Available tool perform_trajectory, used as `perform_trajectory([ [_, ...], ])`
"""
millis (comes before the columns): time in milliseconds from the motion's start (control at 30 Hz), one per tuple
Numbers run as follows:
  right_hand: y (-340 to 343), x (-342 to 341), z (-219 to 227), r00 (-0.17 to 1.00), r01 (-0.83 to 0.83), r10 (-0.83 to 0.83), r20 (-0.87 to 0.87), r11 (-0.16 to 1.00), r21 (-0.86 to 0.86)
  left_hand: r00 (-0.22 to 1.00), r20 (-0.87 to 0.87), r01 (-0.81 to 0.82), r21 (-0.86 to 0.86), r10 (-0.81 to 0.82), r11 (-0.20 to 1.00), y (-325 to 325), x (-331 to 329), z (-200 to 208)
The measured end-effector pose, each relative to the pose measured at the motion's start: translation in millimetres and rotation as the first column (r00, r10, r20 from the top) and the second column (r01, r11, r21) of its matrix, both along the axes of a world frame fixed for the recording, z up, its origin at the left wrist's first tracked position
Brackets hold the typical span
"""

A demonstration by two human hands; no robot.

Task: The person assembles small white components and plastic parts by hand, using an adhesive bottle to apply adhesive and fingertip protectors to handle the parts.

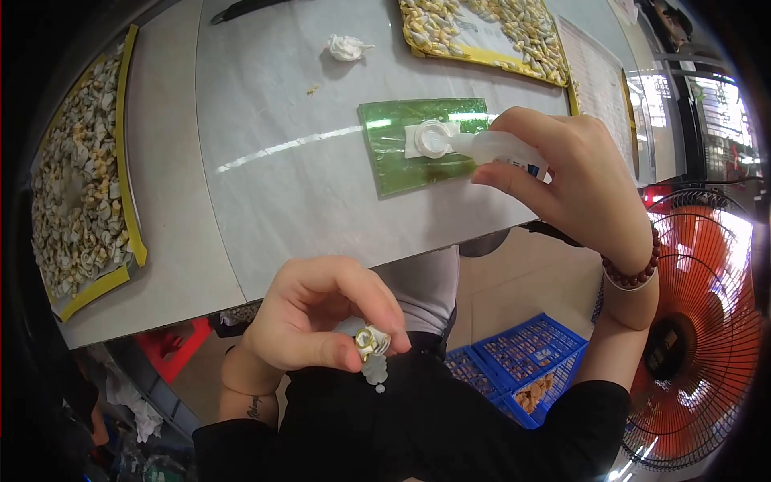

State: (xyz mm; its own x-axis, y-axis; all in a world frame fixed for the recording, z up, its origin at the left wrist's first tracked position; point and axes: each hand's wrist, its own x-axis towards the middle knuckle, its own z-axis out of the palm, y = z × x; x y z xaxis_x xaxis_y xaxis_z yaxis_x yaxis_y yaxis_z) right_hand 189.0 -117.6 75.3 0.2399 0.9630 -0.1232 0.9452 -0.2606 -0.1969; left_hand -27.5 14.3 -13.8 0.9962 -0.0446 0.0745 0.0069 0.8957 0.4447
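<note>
My left hand (309,309) is closed, pinching a small white and gold piece (373,344) between thumb and fingers above my lap. Pale, petal-like bits hang below that piece; its exact kind is unclear. With my right hand (574,177) I grip a translucent white squeeze bottle (502,147) tilted on its side. The bottle's nozzle points left, at a small round white cap (434,138), and appears to reach its rim. Under the cap lies a white square pad (411,150), set on a green glassy plate (393,177) on the table.
A crumpled white tissue (347,48) lies behind the plate. Yellow-edged trays of small shells stand at the far right (486,56) and left (80,177). Below the grey table (281,193) are blue plastic crates (530,353), with an orange fan (699,321) at right.
</note>
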Motion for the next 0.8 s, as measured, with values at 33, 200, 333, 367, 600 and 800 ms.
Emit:
perform_trajectory([
  [33,0,0,0,1.0,0.0,0.0,-0.001,1.0,-0.002,1.0,-0.005,-0.001,0.002,0.001,1.0,0,0,-1],
  [200,-1,-1,-1,1.0,0.011,-0.011,-0.001,1.0,0.0,1.0,0.004,0.005,-0.001,-0.005,1.0,2,-2,-4],
  [333,-3,0,-1,1.0,0.024,-0.024,-0.013,0.999,-0.03,1.0,0.001,0.009,-0.014,-0.009,1.0,2,1,-4],
  [367,-4,1,-2,0.999,0.04,-0.041,-0.036,0.999,-0.031,1.0,0.003,0.011,-0.016,-0.011,1.0,3,1,-5],
  [600,-1,6,-3,0.93,0.173,-0.111,-0.35,0.973,0.151,1.0,-0.003,0.02,-0.042,-0.02,0.999,4,2,0],
  [800,43,32,-20,0.805,0.315,-0.056,-0.591,0.884,0.346,0.997,-0.024,0.067,-0.034,-0.067,0.997,6,1,3],
])
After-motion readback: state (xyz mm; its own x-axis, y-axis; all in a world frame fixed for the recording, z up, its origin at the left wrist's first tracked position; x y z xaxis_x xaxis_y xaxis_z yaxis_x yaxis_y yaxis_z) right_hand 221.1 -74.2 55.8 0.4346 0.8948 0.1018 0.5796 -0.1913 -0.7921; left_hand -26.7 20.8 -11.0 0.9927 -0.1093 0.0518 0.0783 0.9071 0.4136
